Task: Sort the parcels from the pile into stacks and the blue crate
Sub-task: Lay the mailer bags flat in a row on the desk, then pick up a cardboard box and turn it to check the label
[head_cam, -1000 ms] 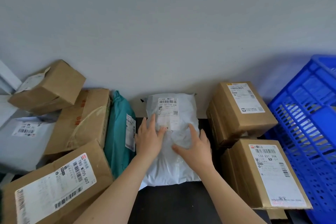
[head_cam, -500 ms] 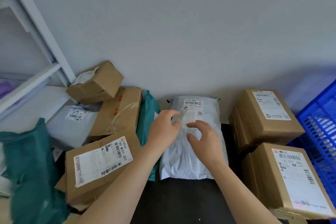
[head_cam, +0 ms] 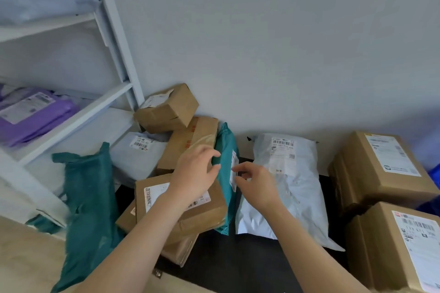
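A teal mailer (head_cam: 225, 211) stands on its edge between the cardboard pile and a white mailer (head_cam: 295, 197) that lies flat on the dark table. My left hand (head_cam: 195, 173) curls over the teal mailer's upper edge, thumb and fingers closed on it. Just right of it, my right hand (head_cam: 257, 184) has its fingers apart, with the fingertips at the mailer's white label. Only a sliver of the blue crate (head_cam: 435, 176) shows at the right edge.
Left pile: a labelled box (head_cam: 190, 216) under my left forearm, a long box (head_cam: 190, 143), a small box (head_cam: 166, 112), a grey mailer (head_cam: 135, 157), a second teal bag (head_cam: 90, 197). Two stacked boxes (head_cam: 381, 173) stand right. A white shelf (head_cam: 71, 121) holds purple parcels (head_cam: 31, 114).
Both hands left the white mailer and moved left to the teal mailer. My view swung left, so the shelf came in and the crate slid almost out.
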{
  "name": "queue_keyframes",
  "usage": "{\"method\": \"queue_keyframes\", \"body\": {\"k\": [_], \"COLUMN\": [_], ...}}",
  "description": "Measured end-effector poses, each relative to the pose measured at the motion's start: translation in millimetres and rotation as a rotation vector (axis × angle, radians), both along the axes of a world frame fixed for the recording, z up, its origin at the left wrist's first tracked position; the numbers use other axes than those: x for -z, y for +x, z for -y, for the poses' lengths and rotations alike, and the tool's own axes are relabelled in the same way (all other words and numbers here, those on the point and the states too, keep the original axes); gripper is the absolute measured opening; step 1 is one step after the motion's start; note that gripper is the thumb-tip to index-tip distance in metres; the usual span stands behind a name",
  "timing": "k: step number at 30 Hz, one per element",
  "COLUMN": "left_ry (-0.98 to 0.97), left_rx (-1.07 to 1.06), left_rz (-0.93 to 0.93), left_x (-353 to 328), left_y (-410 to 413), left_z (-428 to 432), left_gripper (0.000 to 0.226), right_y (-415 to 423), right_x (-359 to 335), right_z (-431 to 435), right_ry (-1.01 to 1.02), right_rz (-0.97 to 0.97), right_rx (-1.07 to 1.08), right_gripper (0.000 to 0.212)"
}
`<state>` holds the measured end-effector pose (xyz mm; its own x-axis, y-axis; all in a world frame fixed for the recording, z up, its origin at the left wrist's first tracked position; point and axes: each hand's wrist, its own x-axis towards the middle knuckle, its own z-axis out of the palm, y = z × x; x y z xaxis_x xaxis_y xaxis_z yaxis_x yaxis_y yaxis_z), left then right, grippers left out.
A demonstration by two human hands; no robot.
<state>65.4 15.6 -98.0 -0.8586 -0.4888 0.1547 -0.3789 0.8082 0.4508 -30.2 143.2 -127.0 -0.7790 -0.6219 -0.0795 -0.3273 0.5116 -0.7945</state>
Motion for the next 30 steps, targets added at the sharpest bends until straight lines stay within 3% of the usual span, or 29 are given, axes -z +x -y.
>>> {"method": "queue_keyframes", "body": {"k": [6,10,18,24,30], "left_ry": [-0.084,-0.064,0.046,0.105,0.141], "left_rx": [0.033,0.005,-0.034,-0.035,-0.048], "left_rz": [0.047,0.056,0.052,0.081,0.122], "left_x": [1.2,5.0,17.6,30.4,33.3], "left_y": [9.0,15.7,32.1,37.7,35.9], "left_z": [19.2,39.5,69.3,72.2,68.2], "left_gripper": [0.036,0.034,0.030,0.029,0.031], "right_y": [6.5,11.7,14.0,8.3,9.9], "right_x": [9.2,9.3,24.4,32.3,28.1], "right_z": [26.6,43.1,60.0,59.8,53.7], "right_ry": [0.086,0.042,0.208,0.190,0.107], "right_rz": [-0.005,0.077,0.425,0.703,0.807], "right_rx": [-0.028,-0.024,-0.074,-0.071,-0.064], "right_gripper": [0.030,0.023,0.073,0.090,0.090]}}
